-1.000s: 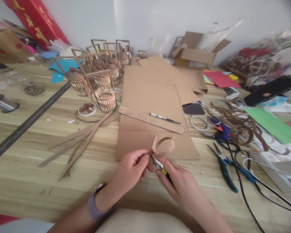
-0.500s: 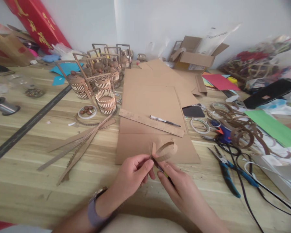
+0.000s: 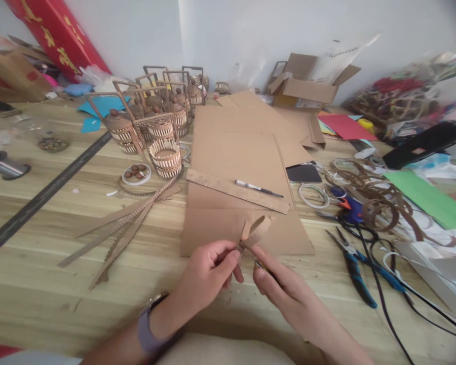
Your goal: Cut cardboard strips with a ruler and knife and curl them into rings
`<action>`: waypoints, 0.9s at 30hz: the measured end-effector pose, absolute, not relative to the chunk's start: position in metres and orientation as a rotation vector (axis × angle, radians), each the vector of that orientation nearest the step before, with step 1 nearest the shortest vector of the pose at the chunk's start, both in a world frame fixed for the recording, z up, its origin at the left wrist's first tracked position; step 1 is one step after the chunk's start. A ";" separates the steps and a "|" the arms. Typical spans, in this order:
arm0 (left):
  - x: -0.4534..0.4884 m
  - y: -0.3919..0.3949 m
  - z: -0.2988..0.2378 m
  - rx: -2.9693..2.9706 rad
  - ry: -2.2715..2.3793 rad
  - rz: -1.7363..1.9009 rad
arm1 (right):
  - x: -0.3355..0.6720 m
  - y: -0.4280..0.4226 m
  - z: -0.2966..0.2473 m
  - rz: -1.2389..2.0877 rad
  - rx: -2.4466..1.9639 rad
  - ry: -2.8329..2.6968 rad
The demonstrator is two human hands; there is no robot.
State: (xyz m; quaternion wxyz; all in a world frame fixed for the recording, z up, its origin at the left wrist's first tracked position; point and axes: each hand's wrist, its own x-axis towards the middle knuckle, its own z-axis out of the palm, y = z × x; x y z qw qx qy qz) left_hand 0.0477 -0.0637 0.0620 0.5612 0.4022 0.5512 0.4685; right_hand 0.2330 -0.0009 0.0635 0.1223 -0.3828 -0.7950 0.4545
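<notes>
My left hand (image 3: 213, 266) pinches a thin cardboard strip between thumb and fingers, above the near edge of the cardboard sheet (image 3: 209, 230). The strip (image 3: 259, 230) curls up and over into a loop beyond my fingertips. My right hand (image 3: 283, 281) is closed around a utility knife (image 3: 259, 264), of which a bit of yellow and dark handle shows; my palm hides most of it. The right index finger touches the strip from the right. Farther out on the sheet lie a flat cardboard strip (image 3: 213, 186) and a pen (image 3: 258, 188).
Small lidded baskets (image 3: 121, 129) with handles stand at the back left, beside an open slatted basket (image 3: 166, 158). Loose corrugated strips (image 3: 121, 238) lie left. At right are pliers (image 3: 353, 268), a blue glue gun (image 3: 351, 208), cables and curled brown strips (image 3: 380, 213).
My right hand has shifted slightly right, its thumb and the knife moving away from my left fingers. The loop of strip has tilted and narrowed. My left hand has stayed nearly still.
</notes>
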 end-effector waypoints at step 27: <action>0.041 -0.066 0.063 0.985 1.263 1.050 | 0.230 0.004 0.062 1.159 -0.869 -2.336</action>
